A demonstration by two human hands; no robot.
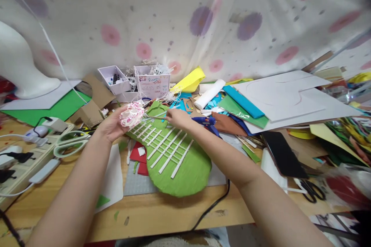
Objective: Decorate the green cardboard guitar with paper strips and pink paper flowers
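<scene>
I'm watching remotely via head cam as the L hand (113, 124) is curling its fingers round a crumpled white-and-pink bundle (131, 115), holding it up at the far L end of a green panel (185, 181); the R hand (177, 118) is pinching a thin tool (158, 118), type unclear, which is pointing at the bundle, though whether the two are touching I can't tell. The panel, pear-shaped & w/ white strips (182, 159) running across it, is lying below both hands, partly covering a grey mat (136, 187) on the wooden desk (145, 220). Red scraps (137, 152) are showing just beside its L edge; a blue glue gun (207, 120) is resting near the R forearm. Farther L, I'm seeing pale-handled scissors (72, 141) lying next to a power strip (21, 177); farther R, a dark phone (282, 152) is lying near black-handled scissors (314, 192). White box (153, 87), yellow roll (189, 79) & blue roll (243, 102) are sitting toward the back, w/ a flower-print curtain (174, 15) hanging behind
</scene>
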